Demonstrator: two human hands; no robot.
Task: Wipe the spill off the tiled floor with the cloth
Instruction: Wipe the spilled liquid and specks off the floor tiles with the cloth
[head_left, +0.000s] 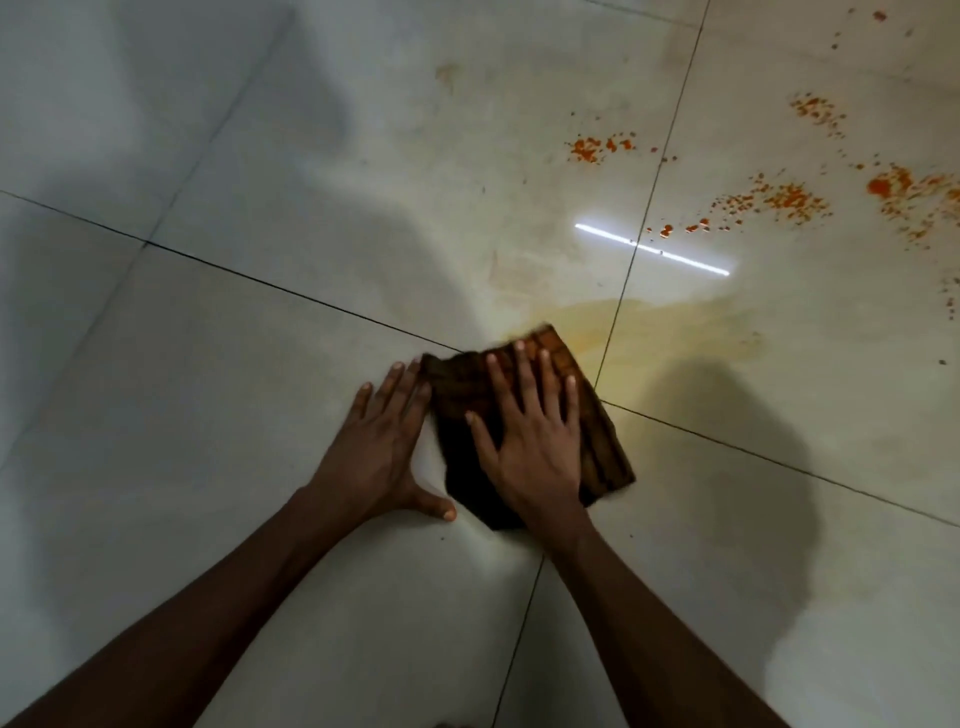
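Note:
A folded dark brown checked cloth (597, 431) lies flat on the pale tiled floor (208, 389), near a crossing of grout lines. My right hand (530, 436) presses down on the cloth with its fingers spread. My left hand (384, 441) rests flat on the floor beside the cloth's left edge, fingertips touching it. A yellowish smear (675, 332) spreads from the cloth's far corner to the right. Orange-red spill patches (779, 200) and specks lie farther away at the upper right, with a smaller patch (597, 148) nearer the middle.
Dark grout lines (623, 270) divide the large glossy tiles. A bright strip-light reflection (652, 249) crosses one grout line. Shadows fall across the left and lower right of the floor.

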